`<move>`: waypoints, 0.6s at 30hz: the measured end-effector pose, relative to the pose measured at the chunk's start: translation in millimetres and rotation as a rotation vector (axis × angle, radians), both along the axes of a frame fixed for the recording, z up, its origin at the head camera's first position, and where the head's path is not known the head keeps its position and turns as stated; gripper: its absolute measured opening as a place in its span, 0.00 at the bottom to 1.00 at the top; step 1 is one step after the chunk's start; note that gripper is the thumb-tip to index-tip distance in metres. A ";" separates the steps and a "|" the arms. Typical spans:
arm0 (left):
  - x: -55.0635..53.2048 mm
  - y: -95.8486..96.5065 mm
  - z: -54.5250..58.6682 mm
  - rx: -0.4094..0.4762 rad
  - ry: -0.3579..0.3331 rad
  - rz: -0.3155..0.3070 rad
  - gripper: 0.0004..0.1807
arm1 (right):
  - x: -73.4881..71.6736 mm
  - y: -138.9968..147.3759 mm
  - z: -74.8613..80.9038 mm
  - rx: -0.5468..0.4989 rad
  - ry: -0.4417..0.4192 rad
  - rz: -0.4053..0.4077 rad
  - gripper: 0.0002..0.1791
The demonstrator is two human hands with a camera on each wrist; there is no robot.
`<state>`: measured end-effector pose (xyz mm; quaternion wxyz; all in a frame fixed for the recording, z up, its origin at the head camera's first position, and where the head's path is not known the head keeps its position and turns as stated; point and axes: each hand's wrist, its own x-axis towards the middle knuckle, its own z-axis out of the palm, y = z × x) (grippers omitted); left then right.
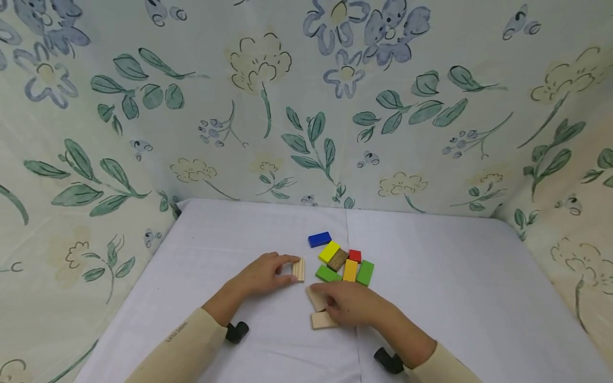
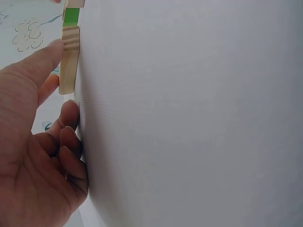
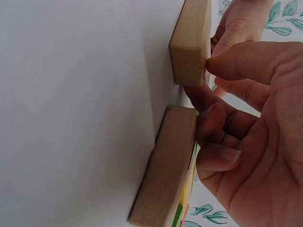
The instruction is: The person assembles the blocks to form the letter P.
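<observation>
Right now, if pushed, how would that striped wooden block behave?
The striped wooden block probably won't roll: its visible sides are flat. Its wood grain suggests it's stiff. It's likely light, small enough for the left hand to span.

1. We see the head view evenly lit, shadows faint on the white cloth; the sleeve lettering is too soft to read;
2. in the left wrist view, we find a soft shadow beside the left hand; the cloth greys rightward;
3. our right wrist view is dimmer; wooden blocks cast a diffuse shadow on the cloth.
</observation>
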<state>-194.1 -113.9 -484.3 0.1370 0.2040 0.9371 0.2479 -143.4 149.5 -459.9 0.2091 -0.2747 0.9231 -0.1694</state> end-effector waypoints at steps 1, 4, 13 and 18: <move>0.1 -0.2 0.2 0.004 -0.002 0.003 0.30 | -0.6 -0.7 -0.4 -0.002 -0.019 -0.001 0.29; 0.6 -0.5 0.2 0.004 -0.006 0.011 0.32 | -1.6 -3.0 0.6 0.002 -0.031 -0.006 0.32; -1.3 1.5 0.5 -0.007 -0.027 0.025 0.37 | -1.9 -9.7 3.5 -0.004 -0.042 -0.065 0.38; -6.2 1.1 2.3 -0.016 -0.015 0.036 0.37 | -3.0 -11.1 1.8 -0.020 -0.049 -0.107 0.39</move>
